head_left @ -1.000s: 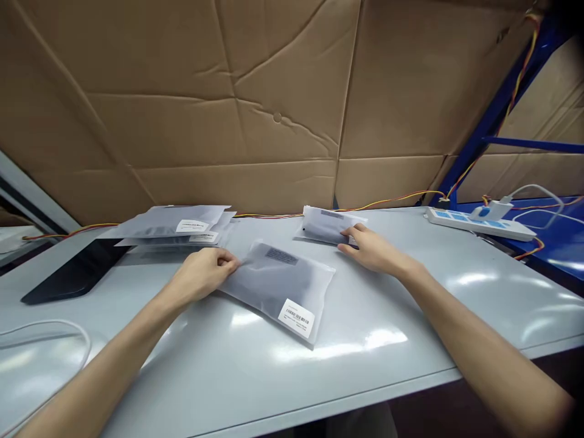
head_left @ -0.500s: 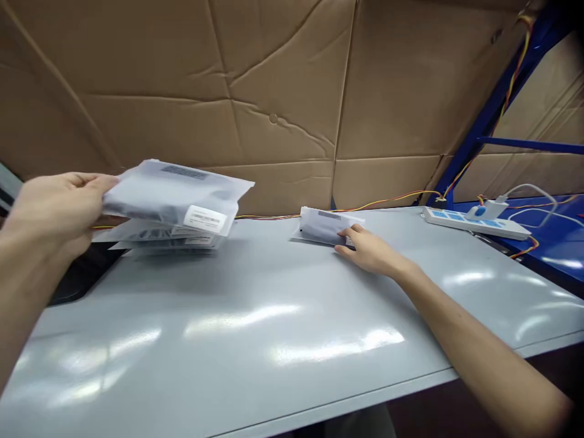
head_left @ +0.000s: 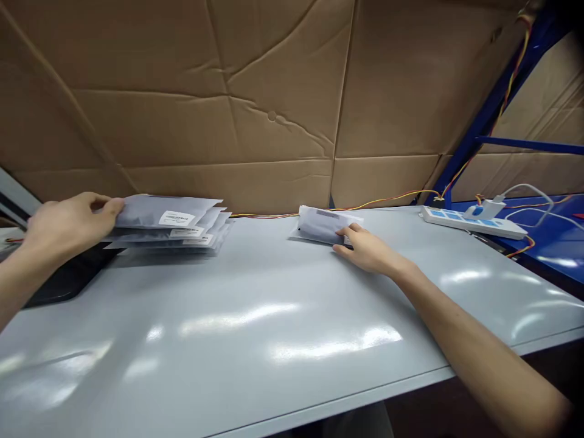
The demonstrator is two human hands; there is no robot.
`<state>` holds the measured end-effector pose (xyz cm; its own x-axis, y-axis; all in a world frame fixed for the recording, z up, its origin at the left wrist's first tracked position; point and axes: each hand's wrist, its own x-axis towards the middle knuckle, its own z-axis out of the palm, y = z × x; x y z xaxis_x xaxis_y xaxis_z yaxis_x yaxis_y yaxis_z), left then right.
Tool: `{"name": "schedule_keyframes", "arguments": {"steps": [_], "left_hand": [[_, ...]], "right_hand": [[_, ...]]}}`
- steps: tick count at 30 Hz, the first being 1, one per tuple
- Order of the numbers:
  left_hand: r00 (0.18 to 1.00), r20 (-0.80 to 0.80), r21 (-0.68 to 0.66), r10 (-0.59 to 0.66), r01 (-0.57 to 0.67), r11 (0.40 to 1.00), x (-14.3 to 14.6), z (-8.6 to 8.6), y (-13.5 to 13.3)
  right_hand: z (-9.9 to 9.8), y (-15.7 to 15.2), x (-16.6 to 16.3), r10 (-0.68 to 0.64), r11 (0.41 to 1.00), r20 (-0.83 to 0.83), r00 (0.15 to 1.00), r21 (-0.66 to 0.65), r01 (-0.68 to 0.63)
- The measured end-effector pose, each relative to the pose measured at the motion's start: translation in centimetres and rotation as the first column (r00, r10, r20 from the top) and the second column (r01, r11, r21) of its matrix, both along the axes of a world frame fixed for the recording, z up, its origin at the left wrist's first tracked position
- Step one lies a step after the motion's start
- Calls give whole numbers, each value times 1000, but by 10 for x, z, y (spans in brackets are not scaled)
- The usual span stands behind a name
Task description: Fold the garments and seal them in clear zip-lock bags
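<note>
On the left, my left hand point(head_left: 75, 226) pinches the left edge of a frosted plastic bag point(head_left: 141, 213) with a white barcode label. That bag lies on top of a small stack of similar labelled bags point(head_left: 216, 234), whose right edges are staggered. Farther right, my right hand point(head_left: 365, 246) grips the right end of another frosted bag point(head_left: 317, 225), thumb in front and fingers over the top. This bag rests on the grey table point(head_left: 283, 280). What the bags contain looks dark and is blurred by the plastic.
A white power strip point(head_left: 474, 224) with plugs and cables sits at the table's right end, beside a blue metal frame point(head_left: 469, 155). Cardboard point(head_left: 274, 140) stands along the back. A black flat object point(head_left: 73, 280) lies at the left, partly under the stack.
My left hand has lowered its bag leftward from above onto the stack. My right hand and its bag have stayed in place.
</note>
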<state>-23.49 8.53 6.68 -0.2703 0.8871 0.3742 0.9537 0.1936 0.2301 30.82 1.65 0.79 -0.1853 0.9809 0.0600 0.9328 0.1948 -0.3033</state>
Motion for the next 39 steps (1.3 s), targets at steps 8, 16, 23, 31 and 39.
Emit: {"name": "schedule_keyframes", "arguments": {"steps": [8, 16, 23, 31, 39], "left_hand": [[946, -310, 193, -90, 155, 969, 50, -3, -29], [727, -474, -14, -497, 558, 829, 88, -47, -46], [788, -411, -25, -458, 493, 870, 105, -44, -36], [719, -474, 133, -508, 629, 766, 147, -59, -52], [581, -98, -81, -808, 804, 589, 255, -65, -71]], "right_hand": [[-1, 0, 0, -1, 1000, -11, 1000, 2, 1], [-7, 3, 1, -1, 1000, 4, 1000, 11, 1], [-8, 3, 1, 4, 1000, 6, 1000, 22, -4], [-1, -2, -8, 120, 991, 17, 993, 62, -121], [11, -29, -39, 513, 858, -245, 823, 178, -482]]}}
